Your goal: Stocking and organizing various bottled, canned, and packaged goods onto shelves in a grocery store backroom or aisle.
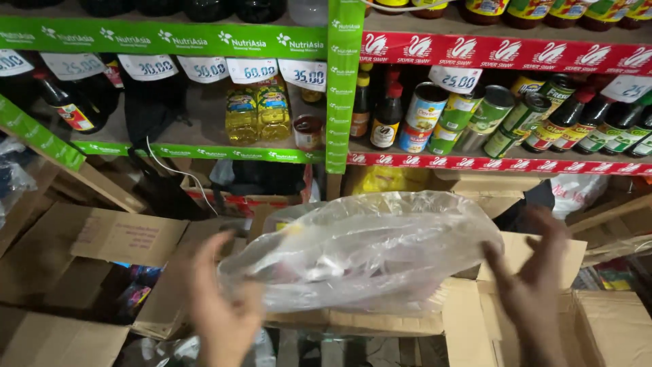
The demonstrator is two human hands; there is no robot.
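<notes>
A clear crumpled plastic bag [367,251] stretches across the middle of the view, with dim shapes inside that I cannot make out. My left hand [221,306] is blurred at the bag's lower left corner, its fingers at the plastic. My right hand [533,285] is raised at the bag's right end, fingers spread and touching its edge. The blur hides whether either hand has a firm grip on the bag. Open cardboard boxes [475,306] lie right under the bag.
Shop shelves stand ahead, with yellow oil bottles [258,112] on the left shelf and dark sauce bottles [380,112] and tins [475,115] on the right one. A green upright post [343,88] divides them. More cardboard boxes [102,238] crowd the floor at left.
</notes>
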